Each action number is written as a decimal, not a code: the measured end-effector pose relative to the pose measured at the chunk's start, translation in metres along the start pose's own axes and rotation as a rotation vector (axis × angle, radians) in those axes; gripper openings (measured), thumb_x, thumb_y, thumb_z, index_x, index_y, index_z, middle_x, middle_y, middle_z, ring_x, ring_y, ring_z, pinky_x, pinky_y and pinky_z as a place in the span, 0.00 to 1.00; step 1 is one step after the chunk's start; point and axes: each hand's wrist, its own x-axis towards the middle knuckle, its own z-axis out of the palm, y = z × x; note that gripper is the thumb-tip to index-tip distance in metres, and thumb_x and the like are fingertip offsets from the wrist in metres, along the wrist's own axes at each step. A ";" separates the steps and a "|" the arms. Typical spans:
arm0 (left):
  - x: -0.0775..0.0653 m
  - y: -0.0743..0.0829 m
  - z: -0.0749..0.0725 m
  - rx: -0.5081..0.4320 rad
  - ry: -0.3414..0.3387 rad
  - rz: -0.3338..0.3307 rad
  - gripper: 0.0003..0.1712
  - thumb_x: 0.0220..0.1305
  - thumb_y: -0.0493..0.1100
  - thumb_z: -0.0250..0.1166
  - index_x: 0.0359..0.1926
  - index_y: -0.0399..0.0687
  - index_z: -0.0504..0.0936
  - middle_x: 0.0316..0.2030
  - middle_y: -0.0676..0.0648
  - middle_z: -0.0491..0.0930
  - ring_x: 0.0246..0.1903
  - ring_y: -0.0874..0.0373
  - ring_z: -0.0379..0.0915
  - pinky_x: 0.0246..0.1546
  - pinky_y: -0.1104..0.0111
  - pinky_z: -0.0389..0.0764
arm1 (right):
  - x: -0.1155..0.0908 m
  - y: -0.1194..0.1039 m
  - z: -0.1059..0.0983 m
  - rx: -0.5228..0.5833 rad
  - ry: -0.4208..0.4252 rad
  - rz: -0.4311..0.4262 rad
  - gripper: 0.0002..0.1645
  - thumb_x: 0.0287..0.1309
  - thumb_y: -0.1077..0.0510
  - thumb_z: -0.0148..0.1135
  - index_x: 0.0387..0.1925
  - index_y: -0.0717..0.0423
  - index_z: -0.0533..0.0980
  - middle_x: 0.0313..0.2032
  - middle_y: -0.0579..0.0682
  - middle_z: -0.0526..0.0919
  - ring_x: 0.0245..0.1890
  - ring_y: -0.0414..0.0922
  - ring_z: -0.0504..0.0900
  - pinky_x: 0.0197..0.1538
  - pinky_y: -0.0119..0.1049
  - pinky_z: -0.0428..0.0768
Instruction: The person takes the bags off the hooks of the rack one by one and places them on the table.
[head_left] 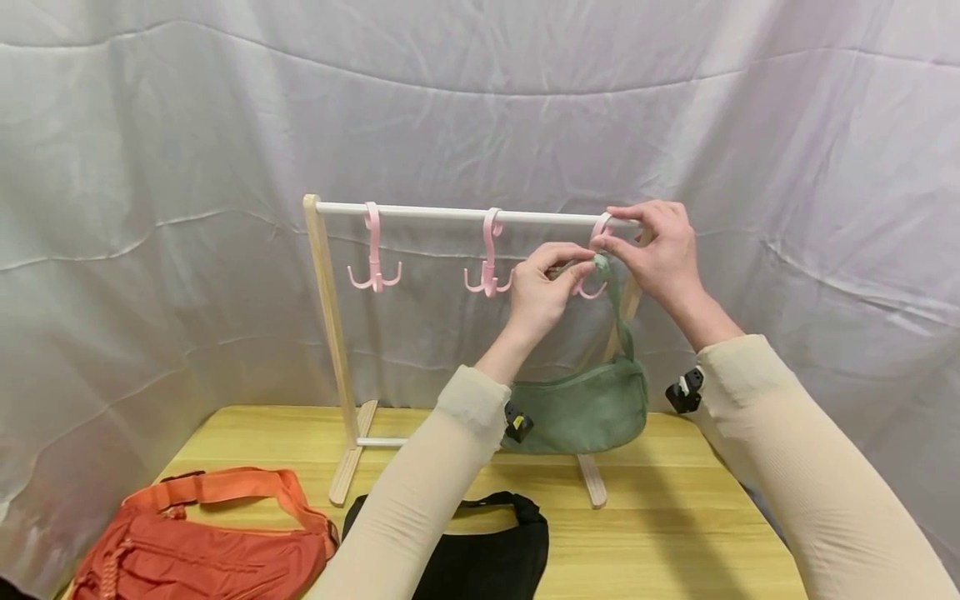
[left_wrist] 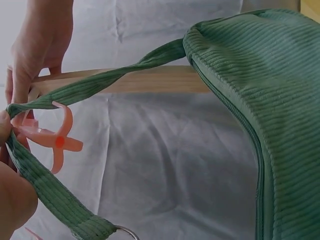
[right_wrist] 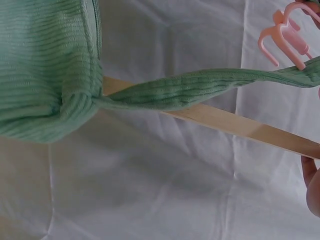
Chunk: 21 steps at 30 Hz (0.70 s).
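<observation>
My left hand (head_left: 543,287) pinches the strap (head_left: 618,312) of a green corduroy shoulder bag (head_left: 588,408) near its top, beside the prongs of the rightmost pink hook (head_left: 602,225). Below, the bag hangs from that strap over the wooden table. At the right end of the rack's rod, my right hand (head_left: 667,254) holds the upper part of the same hook between thumb and fingers. The left wrist view shows the strap (left_wrist: 95,87) folded at the fingertips, passing close by the hook's prongs (left_wrist: 60,142). A metal ring (left_wrist: 129,231) sits on the strap's lower part.
The white rod (head_left: 435,212) of the wooden-legged rack carries two more pink hooks, a left one (head_left: 375,250) and a middle one (head_left: 490,250). On the table (head_left: 645,517) lie an orange-red bag (head_left: 217,558) and a black bag (head_left: 487,562). Grey curtain (head_left: 225,125) hangs behind.
</observation>
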 end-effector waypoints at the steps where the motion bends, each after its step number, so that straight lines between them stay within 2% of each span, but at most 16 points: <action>1: 0.000 0.000 0.000 0.002 0.001 0.006 0.10 0.62 0.33 0.75 0.44 0.34 0.90 0.44 0.41 0.87 0.39 0.69 0.80 0.38 0.73 0.84 | 0.000 -0.001 0.000 -0.002 -0.001 0.008 0.28 0.44 0.57 0.84 0.49 0.63 0.86 0.35 0.65 0.85 0.45 0.62 0.73 0.54 0.46 0.66; 4: 0.001 -0.001 0.002 -0.018 0.016 0.028 0.10 0.61 0.32 0.75 0.44 0.34 0.90 0.44 0.40 0.87 0.41 0.65 0.82 0.40 0.72 0.85 | 0.001 -0.002 -0.001 -0.004 -0.004 0.025 0.28 0.43 0.61 0.85 0.49 0.63 0.86 0.35 0.65 0.85 0.45 0.62 0.74 0.54 0.47 0.67; 10: 0.001 0.001 0.008 -0.037 0.043 0.078 0.10 0.59 0.31 0.76 0.43 0.32 0.90 0.43 0.38 0.88 0.47 0.56 0.85 0.50 0.68 0.85 | 0.000 -0.003 -0.001 -0.008 -0.007 0.034 0.26 0.46 0.61 0.85 0.48 0.64 0.86 0.36 0.65 0.85 0.46 0.63 0.74 0.54 0.49 0.67; 21: -0.008 0.000 0.009 -0.034 0.035 0.027 0.10 0.60 0.32 0.75 0.43 0.31 0.89 0.44 0.38 0.87 0.46 0.59 0.84 0.50 0.68 0.85 | 0.001 -0.001 -0.001 -0.010 -0.011 0.012 0.29 0.43 0.59 0.84 0.49 0.63 0.86 0.34 0.64 0.85 0.46 0.63 0.74 0.56 0.49 0.68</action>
